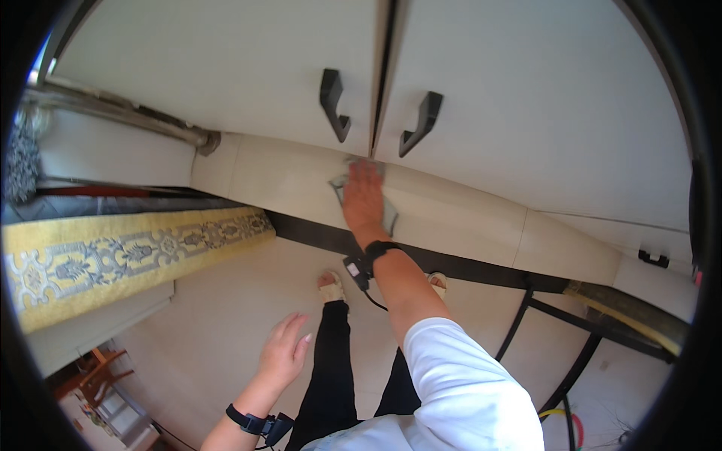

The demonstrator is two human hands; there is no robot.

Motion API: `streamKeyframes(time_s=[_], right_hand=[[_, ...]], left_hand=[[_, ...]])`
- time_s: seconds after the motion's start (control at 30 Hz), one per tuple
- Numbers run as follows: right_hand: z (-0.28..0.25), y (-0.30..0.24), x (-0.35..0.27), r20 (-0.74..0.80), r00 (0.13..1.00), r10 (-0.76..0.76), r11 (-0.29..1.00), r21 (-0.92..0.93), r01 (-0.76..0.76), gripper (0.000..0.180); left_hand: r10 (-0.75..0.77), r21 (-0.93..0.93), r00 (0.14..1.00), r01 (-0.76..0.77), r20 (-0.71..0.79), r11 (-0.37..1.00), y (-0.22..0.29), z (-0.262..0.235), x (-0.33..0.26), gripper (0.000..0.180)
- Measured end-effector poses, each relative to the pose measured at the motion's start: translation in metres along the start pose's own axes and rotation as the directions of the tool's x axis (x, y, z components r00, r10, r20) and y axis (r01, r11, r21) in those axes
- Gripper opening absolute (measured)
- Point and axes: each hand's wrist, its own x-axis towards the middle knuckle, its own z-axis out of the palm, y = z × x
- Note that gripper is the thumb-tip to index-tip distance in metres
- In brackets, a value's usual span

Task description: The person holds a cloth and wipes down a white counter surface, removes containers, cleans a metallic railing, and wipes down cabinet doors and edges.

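My right hand is at the middle of a cream ledge, just below the gap between two white doors. It presses a grey-green cloth onto the ledge, and the cloth's edges stick out on both sides of the hand. The fingertips are blurred. A black strap with a small device circles that wrist. Lower on the left, my left hand hangs over the floor, holding nothing, its fingers loosely stretched and thumb apart. It also wears a black wrist strap.
Above the ledge, the white doors carry a left black handle and a right black handle. A yellow patterned cloth drapes a surface at left. A black metal frame stands at right. My feet are on the pale floor.
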Motion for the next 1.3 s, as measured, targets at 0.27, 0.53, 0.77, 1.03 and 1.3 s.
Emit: streamKeyframes(time_s=[0.27,0.53,0.77,1.03,1.3], right_hand=[[-0.071,0.045,-0.075,-0.180,0.965,0.193,0.878,0.470,-0.088,0.046],[-0.119,0.293,-0.145,-0.286,0.774,0.565,0.799,-0.041,-0.599,0.040],[-0.025,0.080,-0.057,-0.139,0.956,0.259,0.960,0.147,-0.238,0.048],[-0.054,0.104,-0.057,0.091,0.987,-0.136,0.989,-0.041,0.140,0.062],[0.017,-0.032,-0.016,-0.116,0.938,0.327,0.929,-0.140,-0.342,0.062]], left_hand=[[0.032,-0.090,0.999,-0.030,0.018,0.995,0.015,0.034,0.001,0.034],[0.052,-0.167,0.990,-0.030,0.133,0.985,0.027,0.058,0.029,0.035],[0.019,-0.135,0.995,-0.006,0.094,0.991,0.004,0.038,0.016,0.034],[0.118,0.165,0.947,-0.070,-0.298,0.984,-0.066,-0.062,0.090,0.049],[-0.110,0.143,0.819,0.228,-0.564,0.963,-0.167,-0.158,0.104,0.047]])
